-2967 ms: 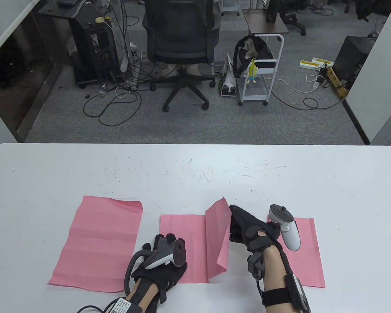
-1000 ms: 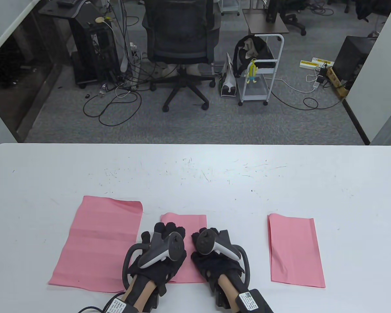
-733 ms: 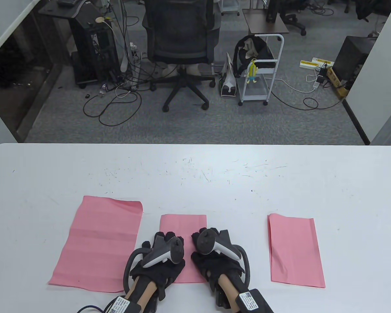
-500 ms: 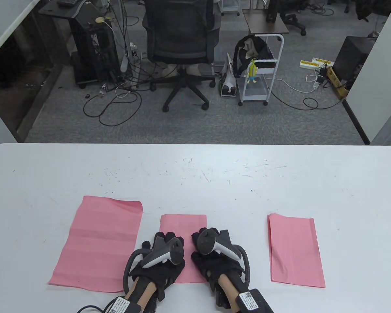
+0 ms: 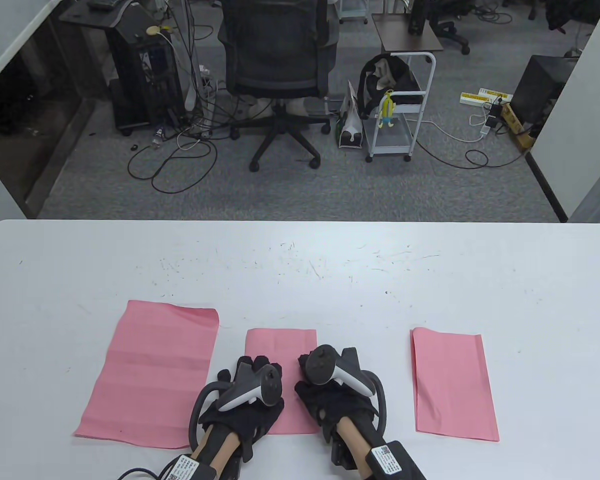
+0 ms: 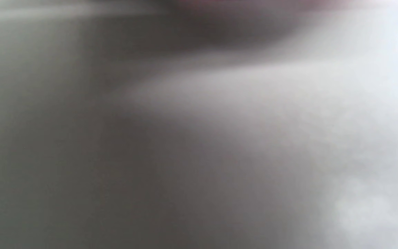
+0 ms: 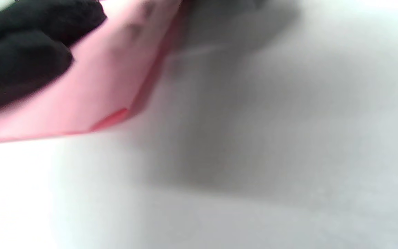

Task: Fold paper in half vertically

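Note:
The middle pink paper (image 5: 280,345) lies folded in half near the table's front edge, its crease on the right side. My left hand (image 5: 252,372) rests flat on its lower left part. My right hand (image 5: 330,372) lies beside it with the fingers flat on the paper's right edge. Each hand carries a tracker on its back. In the right wrist view my black gloved fingers (image 7: 22,58) press on the pink paper (image 7: 109,86), whose folded corner lies on the white table. The left wrist view is a grey blur.
An unfolded pink sheet (image 5: 150,370) lies to the left of my hands. A folded pink sheet (image 5: 452,385) lies to the right. The white table (image 5: 300,270) runs back to its far edge; beyond it stand an office chair (image 5: 277,75) and a white cart (image 5: 400,115).
Three seconds ago my right hand held the sheet's right half raised; it came down onto the left half. In the last half second my right hand has slid slightly right.

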Motion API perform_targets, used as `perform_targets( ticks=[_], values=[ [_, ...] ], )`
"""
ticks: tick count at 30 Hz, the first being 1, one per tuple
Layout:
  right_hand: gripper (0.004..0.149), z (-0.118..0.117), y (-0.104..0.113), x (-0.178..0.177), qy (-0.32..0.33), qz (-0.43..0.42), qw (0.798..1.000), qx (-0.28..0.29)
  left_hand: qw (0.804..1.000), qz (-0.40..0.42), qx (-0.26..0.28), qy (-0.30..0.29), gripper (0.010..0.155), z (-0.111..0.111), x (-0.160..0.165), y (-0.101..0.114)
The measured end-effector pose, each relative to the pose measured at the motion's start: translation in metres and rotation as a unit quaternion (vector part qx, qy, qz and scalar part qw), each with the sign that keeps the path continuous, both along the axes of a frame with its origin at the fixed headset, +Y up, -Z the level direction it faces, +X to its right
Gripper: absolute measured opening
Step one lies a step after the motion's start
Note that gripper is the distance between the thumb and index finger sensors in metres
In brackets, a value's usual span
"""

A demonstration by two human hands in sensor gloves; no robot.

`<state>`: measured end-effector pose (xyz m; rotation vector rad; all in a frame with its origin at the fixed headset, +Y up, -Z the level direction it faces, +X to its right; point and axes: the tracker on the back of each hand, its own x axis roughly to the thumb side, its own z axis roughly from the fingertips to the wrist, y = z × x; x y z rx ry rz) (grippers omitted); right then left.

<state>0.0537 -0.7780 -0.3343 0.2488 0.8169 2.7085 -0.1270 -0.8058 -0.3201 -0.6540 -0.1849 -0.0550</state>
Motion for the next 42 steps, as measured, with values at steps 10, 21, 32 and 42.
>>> perform_targets(
  ticks=[10, 21, 32, 42],
  values=[
    [0.060, 0.022, 0.003, -0.005, 0.035, 0.058, 0.998, 0.006, 1.000, 0.001, -0.001, 0.000, 0.075, 0.000, 0.000, 0.000],
    [0.062, 0.022, 0.003, -0.012, 0.043, 0.087, 0.995, -0.004, 1.000, 0.001, 0.002, -0.002, 0.076, 0.000, 0.000, 0.000],
    [0.062, -0.010, 0.001, -0.018, -0.003, 0.089, 0.995, -0.037, 1.000, 0.001, 0.008, -0.005, 0.076, 0.000, 0.001, 0.000],
    [0.064, -0.057, -0.006, -0.019, -0.054, 0.085, 0.993, -0.053, 1.000, 0.001, 0.009, -0.005, 0.076, 0.000, 0.001, 0.000]
  ],
)
